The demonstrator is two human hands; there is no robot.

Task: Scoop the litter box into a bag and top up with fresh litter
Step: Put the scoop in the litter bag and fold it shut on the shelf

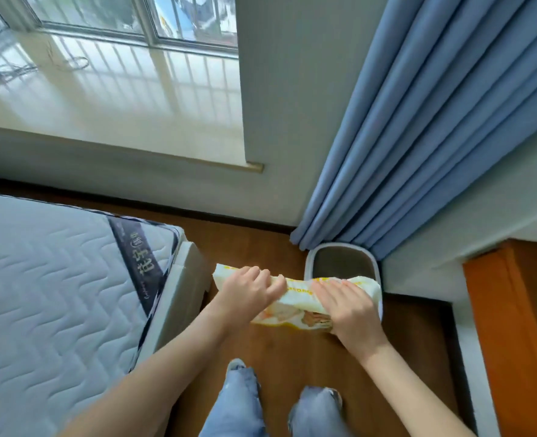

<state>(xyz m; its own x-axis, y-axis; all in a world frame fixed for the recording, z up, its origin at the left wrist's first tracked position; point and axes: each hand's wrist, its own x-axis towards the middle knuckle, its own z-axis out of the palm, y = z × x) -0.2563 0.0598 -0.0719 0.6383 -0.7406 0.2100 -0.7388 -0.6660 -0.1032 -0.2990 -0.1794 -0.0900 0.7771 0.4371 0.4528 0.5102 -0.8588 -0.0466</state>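
From the head camera, looking down: the person holds a white and yellow litter bag [295,302] out in front with both hands, level with the floor and stretched between them. The left hand [248,294] grips the bag's left part from above, fingers curled over its top edge. The right hand [349,307] clasps the right part, fingers spread across the top and wrapped down around it. The bag hangs over the near rim of the litter box [339,263], hiding that rim.

The bag looks like soft, crinkled plastic, white with yellow lettering along the top and an orange-brown printed picture on its underside. The litter box is a rounded rectangle with a pale rim and a flat grey-brown fill, sitting on the wooden floor [286,348] in the corner, just under the hem of a pleated blue curtain [425,137].

On the left lies a quilted grey mattress [46,294] with a dark label band. Blue jeans [239,402] show below, and an orange cabinet [513,326] stands at right.
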